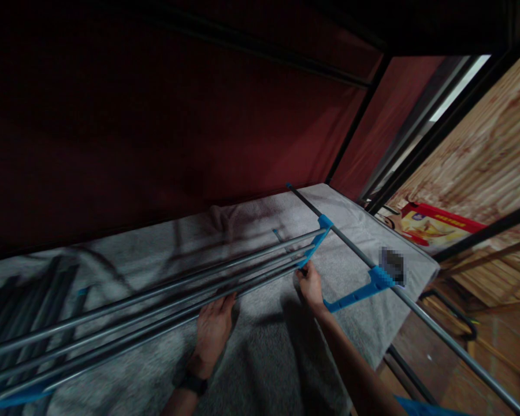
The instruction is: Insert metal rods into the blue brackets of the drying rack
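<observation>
Several long grey metal rods (164, 300) lie side by side across a grey towel (264, 346), running from lower left to a blue plastic connector (317, 242) at their right ends. My left hand (212, 329) rests flat on the towel, fingertips against the nearest rod. My right hand (309, 286) is closed in a pinch on the lower end of that blue connector. A second blue connector (357, 293) sits on another grey rod (416, 312) that runs diagonally down to the right.
A dark red fabric wall (156, 127) rises behind the towel, framed by black bars (355, 124). More dark rods (21, 294) lie at far left. At right are a wooden floor (494, 150) and a red and yellow package (433, 228).
</observation>
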Motion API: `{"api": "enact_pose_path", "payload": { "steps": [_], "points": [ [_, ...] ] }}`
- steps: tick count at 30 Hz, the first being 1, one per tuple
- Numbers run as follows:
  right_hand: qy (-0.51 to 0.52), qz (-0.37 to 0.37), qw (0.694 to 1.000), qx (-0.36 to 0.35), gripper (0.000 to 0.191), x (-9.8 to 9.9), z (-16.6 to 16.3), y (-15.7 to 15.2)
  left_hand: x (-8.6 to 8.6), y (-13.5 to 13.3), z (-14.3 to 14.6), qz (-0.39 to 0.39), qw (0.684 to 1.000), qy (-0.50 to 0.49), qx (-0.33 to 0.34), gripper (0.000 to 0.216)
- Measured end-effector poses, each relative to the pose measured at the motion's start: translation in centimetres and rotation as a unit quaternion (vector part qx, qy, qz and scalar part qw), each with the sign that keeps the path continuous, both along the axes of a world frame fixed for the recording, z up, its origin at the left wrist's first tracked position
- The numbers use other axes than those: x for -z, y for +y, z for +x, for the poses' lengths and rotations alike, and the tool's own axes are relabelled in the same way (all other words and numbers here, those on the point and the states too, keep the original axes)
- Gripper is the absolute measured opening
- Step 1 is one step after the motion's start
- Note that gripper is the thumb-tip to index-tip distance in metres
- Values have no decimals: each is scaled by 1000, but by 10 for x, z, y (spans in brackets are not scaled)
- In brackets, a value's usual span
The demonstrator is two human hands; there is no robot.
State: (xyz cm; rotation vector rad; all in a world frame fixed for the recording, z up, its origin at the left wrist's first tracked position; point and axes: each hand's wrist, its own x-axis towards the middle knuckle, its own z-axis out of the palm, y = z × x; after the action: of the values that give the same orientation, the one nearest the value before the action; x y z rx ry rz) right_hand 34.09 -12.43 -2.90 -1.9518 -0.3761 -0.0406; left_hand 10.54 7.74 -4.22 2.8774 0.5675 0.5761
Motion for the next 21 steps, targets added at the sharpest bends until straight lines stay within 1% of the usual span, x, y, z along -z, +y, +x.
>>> {"api": "enact_pose_path", "payload": {
  "steps": [10,15,17,18,21],
  "points": [
    [-15,-20,1000,11,23,-1,-1,1,-5,0,2,-32,999,3,7,44],
    [-5,-32,999,-25,31,0,-5,-8,-13,-14,2,-63,998,21,-12,42],
    [-9,-77,997,-15,38,5,-1,-15,-18,-19,3,-90,996,23,-16,42],
    [-6,-98,995,-24,40,9,2,-18,-20,-21,3,-101,995,23,-12,42],
    [2,-144,989,-22,43,22,13,-23,-23,-22,-4,-104,994,9,14,45]
  ]
}}
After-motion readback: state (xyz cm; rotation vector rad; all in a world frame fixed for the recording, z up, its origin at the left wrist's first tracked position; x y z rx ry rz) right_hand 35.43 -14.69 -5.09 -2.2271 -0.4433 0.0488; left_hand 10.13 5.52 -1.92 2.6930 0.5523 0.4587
